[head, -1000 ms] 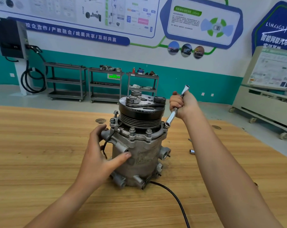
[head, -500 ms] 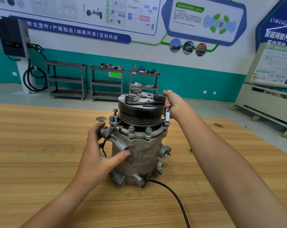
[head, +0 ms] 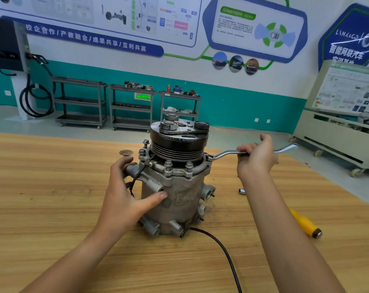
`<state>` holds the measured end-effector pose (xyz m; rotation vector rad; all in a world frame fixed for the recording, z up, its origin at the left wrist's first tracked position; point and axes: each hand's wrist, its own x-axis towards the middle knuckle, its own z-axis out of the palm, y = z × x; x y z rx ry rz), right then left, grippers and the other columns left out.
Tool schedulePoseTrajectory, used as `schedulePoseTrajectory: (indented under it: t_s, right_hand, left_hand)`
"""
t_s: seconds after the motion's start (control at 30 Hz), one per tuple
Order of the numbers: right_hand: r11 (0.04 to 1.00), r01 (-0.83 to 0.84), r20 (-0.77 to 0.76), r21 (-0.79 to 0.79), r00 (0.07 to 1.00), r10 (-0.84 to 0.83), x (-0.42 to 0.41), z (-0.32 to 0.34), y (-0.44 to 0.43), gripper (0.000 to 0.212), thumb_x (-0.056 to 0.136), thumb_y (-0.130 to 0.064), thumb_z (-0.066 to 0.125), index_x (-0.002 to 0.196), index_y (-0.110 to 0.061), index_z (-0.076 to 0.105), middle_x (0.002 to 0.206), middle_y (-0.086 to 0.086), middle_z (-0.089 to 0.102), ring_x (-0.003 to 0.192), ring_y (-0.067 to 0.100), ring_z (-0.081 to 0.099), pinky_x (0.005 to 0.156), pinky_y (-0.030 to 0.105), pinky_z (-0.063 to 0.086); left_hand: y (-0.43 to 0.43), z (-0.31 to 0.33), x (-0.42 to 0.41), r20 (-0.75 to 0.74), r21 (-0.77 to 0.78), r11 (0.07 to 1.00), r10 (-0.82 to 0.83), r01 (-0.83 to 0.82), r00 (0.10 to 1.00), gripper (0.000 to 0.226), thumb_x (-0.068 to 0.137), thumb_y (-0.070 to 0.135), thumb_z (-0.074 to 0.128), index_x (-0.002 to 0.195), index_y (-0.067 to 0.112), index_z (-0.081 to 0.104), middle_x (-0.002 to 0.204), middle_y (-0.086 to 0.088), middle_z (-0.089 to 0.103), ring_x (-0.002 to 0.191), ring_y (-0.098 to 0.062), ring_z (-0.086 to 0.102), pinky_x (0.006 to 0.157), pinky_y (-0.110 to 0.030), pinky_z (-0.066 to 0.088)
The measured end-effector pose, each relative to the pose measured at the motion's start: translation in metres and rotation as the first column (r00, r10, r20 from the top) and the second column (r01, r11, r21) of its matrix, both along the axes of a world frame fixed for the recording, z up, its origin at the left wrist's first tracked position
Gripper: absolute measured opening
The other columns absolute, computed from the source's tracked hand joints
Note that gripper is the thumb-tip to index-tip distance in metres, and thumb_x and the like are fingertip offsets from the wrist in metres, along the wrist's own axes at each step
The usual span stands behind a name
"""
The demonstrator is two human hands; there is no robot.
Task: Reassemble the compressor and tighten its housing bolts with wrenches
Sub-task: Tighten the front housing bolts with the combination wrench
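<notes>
The right grip (head: 256, 160) curls round the shaft of the wrench (head: 224, 153), whose ring end sits on a housing bolt (head: 209, 156) at the right rim of the compressor (head: 180, 193); the left grip (head: 124, 193) clasps the compressor's left side, thumb across its front. The compressor stands upright on the table (head: 52, 208), with a black cable (head: 221, 248) trailing from its base and a yellow-handled tool (head: 304, 224) lying to its right.
</notes>
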<state>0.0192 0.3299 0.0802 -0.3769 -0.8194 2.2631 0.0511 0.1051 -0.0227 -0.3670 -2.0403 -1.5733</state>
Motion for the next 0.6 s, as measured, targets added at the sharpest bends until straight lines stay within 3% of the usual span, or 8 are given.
schedulePoseTrajectory:
  t_s: [0.23, 0.37, 0.47, 0.53, 0.6]
  right_hand:
    - [0.913, 0.337, -0.366, 0.229, 0.899, -0.240, 0.047, -0.015, -0.030, 0.013, 0.095, -0.012, 0.042, 0.095, -0.021, 0.033, 0.050, -0.010, 0.042, 0.046, 0.007, 0.044, 0.056, 0.027, 0.049]
    - [0.649, 0.597, -0.633, 0.472, 0.742, -0.222, 0.058, -0.041, -0.054, 0.020, 0.089, -0.016, 0.038, 0.105, -0.023, 0.028, 0.063, -0.015, 0.053, 0.061, 0.004, 0.050, 0.069, 0.027, 0.049]
    - [0.512, 0.678, -0.705, 0.528, 0.686, -0.182, 0.055, -0.044, -0.061, 0.020, 0.094, -0.016, 0.032, 0.113, -0.021, 0.029, 0.071, -0.017, 0.049, 0.067, 0.002, 0.049, 0.070, 0.027, 0.047]
    - [0.423, 0.700, -0.743, 0.576, 0.664, -0.086, 0.053, -0.046, -0.062, 0.024, 0.101, -0.023, 0.030, 0.125, -0.024, 0.028, 0.072, -0.007, 0.045, 0.071, -0.001, 0.048, 0.070, 0.023, 0.046]
    - [0.268, 0.703, -0.744, 0.658, 0.663, 0.087, 0.053, -0.051, -0.067, 0.033, 0.103, -0.031, 0.029, 0.136, -0.031, 0.026, 0.075, -0.004, 0.046, 0.074, -0.004, 0.046, 0.068, 0.018, 0.046]
  left_hand:
    - [0.001, 0.003, 0.005, 0.024, 0.006, 1.000, -0.007, 0.007, 1.000, 0.098, 0.038, 0.061, 0.071, 0.123, 0.035, 0.029, 0.126, 0.007, 0.043, 0.122, -0.019, 0.045, 0.104, -0.046, 0.039]
    - [0.000, 0.003, 0.004, 0.027, 0.009, 1.000, -0.010, 0.010, 1.000, 0.100, 0.038, 0.062, 0.071, 0.124, 0.036, 0.028, 0.128, 0.005, 0.042, 0.124, -0.020, 0.044, 0.104, -0.046, 0.039]
    - [0.000, 0.002, 0.004, 0.030, 0.012, 1.000, -0.015, 0.014, 0.999, 0.100, 0.038, 0.063, 0.070, 0.125, 0.037, 0.027, 0.130, 0.005, 0.041, 0.125, -0.020, 0.043, 0.105, -0.046, 0.038]
    - [0.000, 0.002, 0.003, 0.033, 0.008, 1.000, -0.015, 0.014, 0.999, 0.101, 0.038, 0.065, 0.070, 0.126, 0.037, 0.027, 0.133, 0.003, 0.041, 0.126, -0.021, 0.042, 0.105, -0.046, 0.038]
    - [0.000, 0.002, 0.003, 0.033, -0.001, 1.000, -0.012, 0.012, 0.999, 0.102, 0.039, 0.065, 0.069, 0.126, 0.037, 0.026, 0.134, 0.001, 0.041, 0.126, -0.021, 0.042, 0.105, -0.046, 0.039]
